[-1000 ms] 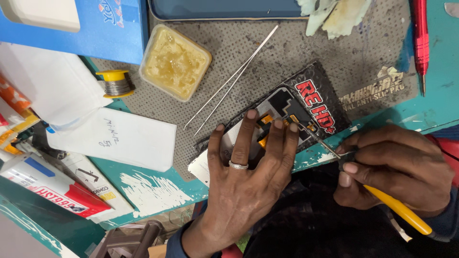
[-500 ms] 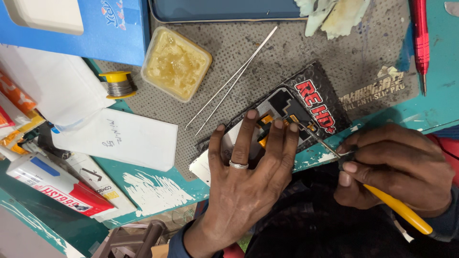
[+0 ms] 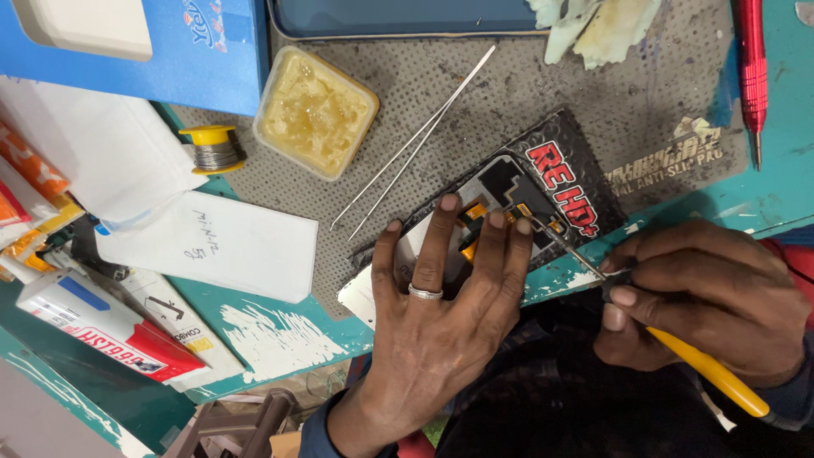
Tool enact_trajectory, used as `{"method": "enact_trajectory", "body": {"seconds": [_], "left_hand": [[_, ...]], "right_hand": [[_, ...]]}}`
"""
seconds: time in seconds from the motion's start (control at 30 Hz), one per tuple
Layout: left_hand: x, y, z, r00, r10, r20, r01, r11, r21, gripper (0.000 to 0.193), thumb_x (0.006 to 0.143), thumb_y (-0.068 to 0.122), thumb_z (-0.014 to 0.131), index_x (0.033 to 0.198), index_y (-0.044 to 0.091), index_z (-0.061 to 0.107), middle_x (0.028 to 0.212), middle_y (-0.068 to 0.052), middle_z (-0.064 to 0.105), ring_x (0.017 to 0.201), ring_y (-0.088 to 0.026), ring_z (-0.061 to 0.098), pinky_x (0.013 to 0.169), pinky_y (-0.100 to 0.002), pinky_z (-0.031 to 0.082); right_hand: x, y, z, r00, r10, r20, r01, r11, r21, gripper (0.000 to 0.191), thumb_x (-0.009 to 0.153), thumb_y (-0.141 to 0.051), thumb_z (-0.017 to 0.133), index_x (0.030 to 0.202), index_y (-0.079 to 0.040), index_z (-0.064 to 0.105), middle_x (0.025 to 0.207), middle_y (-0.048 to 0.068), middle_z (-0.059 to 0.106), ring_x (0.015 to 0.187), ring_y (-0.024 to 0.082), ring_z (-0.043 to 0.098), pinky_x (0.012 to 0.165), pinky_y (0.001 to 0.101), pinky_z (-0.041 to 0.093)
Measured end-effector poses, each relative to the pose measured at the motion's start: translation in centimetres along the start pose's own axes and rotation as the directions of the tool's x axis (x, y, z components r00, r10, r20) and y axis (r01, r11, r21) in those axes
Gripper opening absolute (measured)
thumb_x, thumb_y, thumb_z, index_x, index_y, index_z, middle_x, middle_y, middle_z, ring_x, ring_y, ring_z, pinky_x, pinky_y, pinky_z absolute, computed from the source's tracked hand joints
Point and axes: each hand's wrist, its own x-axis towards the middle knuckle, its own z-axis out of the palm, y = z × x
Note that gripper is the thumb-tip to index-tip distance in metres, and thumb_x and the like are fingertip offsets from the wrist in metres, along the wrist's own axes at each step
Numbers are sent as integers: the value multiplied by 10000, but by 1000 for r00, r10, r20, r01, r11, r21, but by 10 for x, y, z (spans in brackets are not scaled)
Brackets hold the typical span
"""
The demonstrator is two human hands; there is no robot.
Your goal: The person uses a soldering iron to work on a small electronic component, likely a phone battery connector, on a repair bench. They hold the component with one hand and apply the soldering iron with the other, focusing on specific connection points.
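Observation:
My left hand (image 3: 441, 322), with a ring on one finger, presses flat on an opened phone (image 3: 500, 182) whose insides show orange flex parts; it lies on a black printed card (image 3: 585, 191). My right hand (image 3: 704, 297) grips a yellow-handled tool (image 3: 704, 373) whose thin metal tip (image 3: 564, 242) reaches into the phone beside my left fingertips. The phone's lower part is hidden under my left hand.
Long metal tweezers (image 3: 415, 140) lie on the grey anti-slip mat (image 3: 509, 93). A tub of yellow flux (image 3: 315, 112), a solder spool (image 3: 214, 148), a blue box (image 3: 170, 51), white paper (image 3: 212, 246), a red-and-white tube box (image 3: 110, 331), a red screwdriver (image 3: 750, 64) and a dark phone (image 3: 407, 17) surround it.
Both hands keep their places; the view shifted very slightly. The tool tip stays at the phone's inner parts.

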Motion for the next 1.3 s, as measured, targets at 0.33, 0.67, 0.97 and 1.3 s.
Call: {"method": "enact_trajectory", "body": {"seconds": [0.33, 0.67, 0.97, 1.3], "left_hand": [[-1, 0, 0, 1000, -7, -2, 7, 1000, -8, 538, 1013, 305, 684, 1520, 146, 593, 1499, -61, 502, 1471, -375, 399, 1101, -692, 400], [0, 0, -1, 1000, -5, -4, 5, 1000, -5, 539, 1021, 312, 685, 1524, 144, 588, 1501, -64, 500, 1472, -378, 396, 1097, -691, 400], [-1, 0, 0, 1000, -5, -10, 5, 1000, -4, 520, 1029, 300, 683, 1519, 146, 599, 1497, -59, 501, 1472, -374, 401, 1094, -688, 405], [-1, 0, 1, 1000, -4, -13, 4, 1000, -1, 515, 1030, 302, 687, 1512, 142, 603, 1497, -60, 499, 1469, -374, 401, 1089, -692, 407]], "right_hand": [[2, 0, 0, 1000, -11, -13, 11, 1000, 7, 162, 746, -27, 774, 868, -34, 667, 778, 86, 648, 806, 278, 722, 670, 360, 620], [0, 0, 1, 1000, 12, -7, -12, 1000, -14, 164, 750, -20, 780, 873, -38, 673, 800, 88, 658, 812, 278, 730, 686, 377, 626], [-2, 1, -2, 999, 14, 32, -14, 1000, -6, 162, 756, -33, 782, 857, -39, 656, 814, 93, 658, 834, 286, 737, 695, 377, 632], [0, 0, -1, 999, 12, 33, -11, 1000, -12, 195, 750, -39, 784, 897, -29, 657, 846, 100, 659, 857, 305, 742, 710, 383, 635]]}}
